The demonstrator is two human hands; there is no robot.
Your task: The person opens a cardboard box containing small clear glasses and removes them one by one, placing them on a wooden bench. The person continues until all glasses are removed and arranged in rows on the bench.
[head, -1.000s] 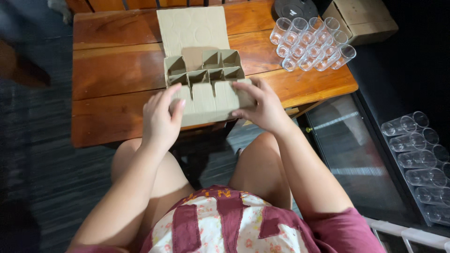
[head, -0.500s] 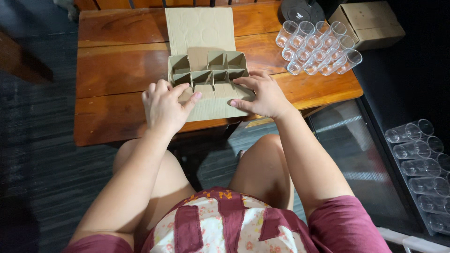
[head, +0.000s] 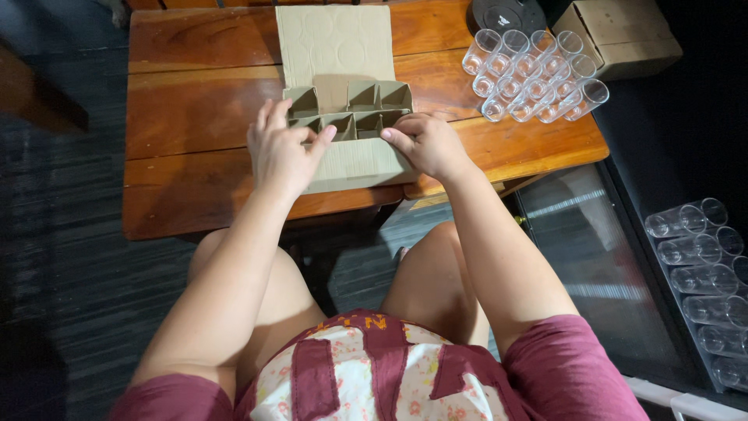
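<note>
A person sits at a low wooden table point(head: 195, 117) with a cardboard divider tray point(head: 351, 109) lying flat on it, right in front of them. The tray is an unfolded sheet of brown cardboard with a grid of small cells standing up across its middle, a plain flap stretching away toward the far edge of the table and another flap hanging over the near edge.

The left hand point(head: 279, 152) rests on the near-left part of the tray. Its fingers point(head: 265, 117) are spread a little and lie over the left-hand cells, while the thumb points right along the near wall of the grid, its tip touching the cardboard. The right hand point(head: 427, 144) sits on the near-right corner. Its fingers are curled together and the thumb point(head: 396, 140) presses on the near wall of the cells, so the cardboard strip lies just under both thumbs, between the two hands. Neither hand lifts the tray; both bear down on it, and the grid itself lies just beyond the fingertips.

To the right on the table stands a cluster of clear plastic cups point(head: 534, 74), well apart from the hands, with a closed cardboard box point(head: 623, 35) beyond them. More clear cups point(head: 697, 257) lie in rows down at the far right, off the table.
</note>
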